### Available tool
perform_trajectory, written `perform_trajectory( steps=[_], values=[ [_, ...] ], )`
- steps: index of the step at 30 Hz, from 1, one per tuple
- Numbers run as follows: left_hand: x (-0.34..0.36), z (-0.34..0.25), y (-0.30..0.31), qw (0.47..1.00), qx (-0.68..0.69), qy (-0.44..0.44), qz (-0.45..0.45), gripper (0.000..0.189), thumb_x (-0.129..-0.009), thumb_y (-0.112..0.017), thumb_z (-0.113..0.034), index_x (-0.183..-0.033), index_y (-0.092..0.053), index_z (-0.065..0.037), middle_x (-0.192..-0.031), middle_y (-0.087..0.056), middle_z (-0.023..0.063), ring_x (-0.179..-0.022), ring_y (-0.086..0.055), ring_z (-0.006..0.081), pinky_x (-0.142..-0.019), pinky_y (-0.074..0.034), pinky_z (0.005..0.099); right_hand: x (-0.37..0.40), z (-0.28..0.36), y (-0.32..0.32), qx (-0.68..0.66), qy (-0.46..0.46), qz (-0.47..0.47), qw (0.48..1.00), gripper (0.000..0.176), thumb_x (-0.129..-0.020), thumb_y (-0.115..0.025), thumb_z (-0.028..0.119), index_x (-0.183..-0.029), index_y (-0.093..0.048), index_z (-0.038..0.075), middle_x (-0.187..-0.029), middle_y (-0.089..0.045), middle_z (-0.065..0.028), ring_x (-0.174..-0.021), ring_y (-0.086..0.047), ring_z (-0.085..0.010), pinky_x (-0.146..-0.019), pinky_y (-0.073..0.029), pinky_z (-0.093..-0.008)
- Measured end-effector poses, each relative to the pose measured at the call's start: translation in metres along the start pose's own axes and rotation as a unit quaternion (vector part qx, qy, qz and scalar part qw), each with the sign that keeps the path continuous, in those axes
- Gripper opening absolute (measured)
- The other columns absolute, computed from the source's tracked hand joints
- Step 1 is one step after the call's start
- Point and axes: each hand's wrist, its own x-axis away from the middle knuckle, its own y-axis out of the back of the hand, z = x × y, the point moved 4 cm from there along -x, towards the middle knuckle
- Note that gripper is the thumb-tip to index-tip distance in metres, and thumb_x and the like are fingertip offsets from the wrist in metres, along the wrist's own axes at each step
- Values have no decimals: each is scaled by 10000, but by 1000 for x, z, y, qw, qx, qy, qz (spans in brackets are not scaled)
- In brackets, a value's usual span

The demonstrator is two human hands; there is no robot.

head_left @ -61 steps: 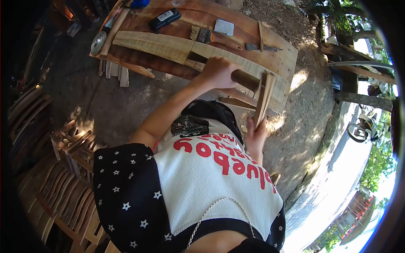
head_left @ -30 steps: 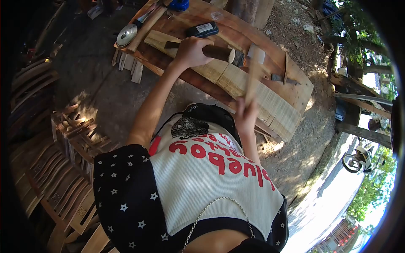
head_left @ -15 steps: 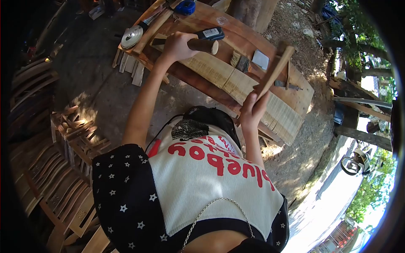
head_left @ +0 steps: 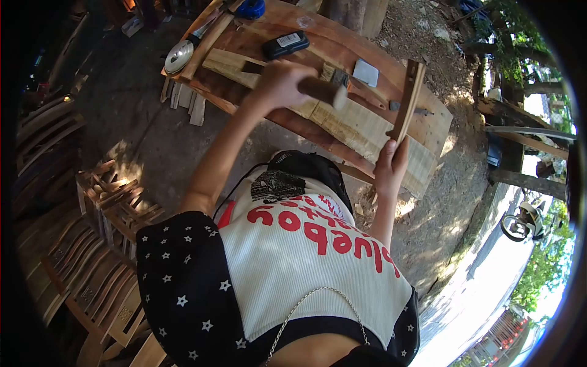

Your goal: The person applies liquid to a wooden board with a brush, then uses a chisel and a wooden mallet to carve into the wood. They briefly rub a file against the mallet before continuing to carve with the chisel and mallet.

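My left hand point(head_left: 282, 84) is closed around a dark, thick wooden tool point(head_left: 324, 92), its blunt end pointing right above a long pale board point(head_left: 348, 125) on the workbench point(head_left: 361, 46). The tool is slightly blurred. Farther right, my right hand point(head_left: 390, 166) grips the lower end of a narrow wooden piece point(head_left: 408, 101), which stands up and away from me over the bench. A dark block point(head_left: 338, 78) lies just beyond the tool, near a whitish flat square point(head_left: 365, 73).
On the bench lie a black case point(head_left: 285, 44) with a label, a blue tape roll point(head_left: 251, 8) and a round metal-topped tool point(head_left: 179, 57). Curved wooden slats point(head_left: 92, 263) and a pile of wood offcuts point(head_left: 111, 189) are at the left. A motorbike point(head_left: 523, 223) stands far right.
My left hand has moved right and toward me with the wooden tool, uncovering the black case. My right hand has shifted right and slightly toward me, and its wooden piece is now more upright.
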Motion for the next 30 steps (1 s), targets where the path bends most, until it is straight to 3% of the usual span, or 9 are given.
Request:
perform_trajectory(
  steps=[3,4,14,17,19,25,27,29,30],
  values=[
    [0,-83,-61,988,101,-89,71,180,-614,-697,-256,-757,-646,-158,-666,-634,69,-654,-651,269,-597,-516,391,12,0,38,-34,0,-49,998,383,-970,-414,335,-1123,-506,-3,-765,-493,-40,-659,-424,-115,-616,-380,-275],
    [1,-108,-80,980,122,-112,107,184,-612,-695,-269,-749,-638,-159,-666,-634,63,-647,-646,278,-593,-511,397,11,-2,53,-2,89,-99,991,270,-995,-350,295,-1093,-480,79,-560,-332,76,-424,-293,-8,-366,-238,-178],
    [6,-150,-151,983,109,-80,120,131,-654,-666,-279,-697,-617,-164,-640,-631,49,-611,-642,274,-540,-494,416,83,13,155,-124,118,-447,878,317,-983,-286,349,-978,-401,54,-531,-392,37,-400,-395,-20,-351,-348,-149],
    [0,-138,-135,988,98,-49,105,153,-634,-686,-276,-710,-621,-160,-646,-632,56,-614,-639,280,-548,-495,410,89,-52,116,-149,150,-319,924,190,-964,-391,224,-956,-442,42,-615,-483,-9,-478,-438,-79,-410,-358,-196],
    [-1,-134,-127,989,93,-45,102,185,-608,-713,-272,-716,-623,-152,-651,-629,70,-624,-634,290,-554,-492,407,86,-71,75,111,-98,11,989,189,-939,-465,207,-974,-482,22,-628,-441,-74,-600,-453,-78,-457,-327,-206],
    [2,-106,-109,995,47,-6,92,219,-571,-735,-242,-748,-647,-148,-639,-619,86,-640,-629,295,-569,-486,404,62,-20,117,-179,41,-202,962,224,-970,-425,224,-1086,-436,33,-603,-449,15,-399,-338,-7,-322,-203,-190],
    [2,-101,-104,996,56,-8,73,213,-569,-731,-235,-743,-647,-145,-630,-614,85,-631,-627,296,-566,-485,405,69,-30,93,-316,70,-218,921,236,-953,-462,218,-1083,-454,21,-607,-476,-20,-424,-411,-94,-384,-318,-229],
    [2,-94,-97,996,62,-9,56,208,-567,-727,-227,-738,-646,-143,-622,-610,85,-622,-624,296,-563,-484,407,68,-35,50,121,188,-93,970,263,-926,-509,235,-1054,-479,7,-635,-520,-75,-507,-493,-212,-512,-415,-302],
    [2,-89,-94,996,60,-1,62,199,-573,-721,-222,-739,-649,-140,-622,-612,85,-619,-624,296,-563,-485,401,71,-41,39,90,86,-38,991,276,-915,-524,248,-1031,-487,1,-647,-530,-91,-552,-510,-247,-563,-425,-326]
  ],
)
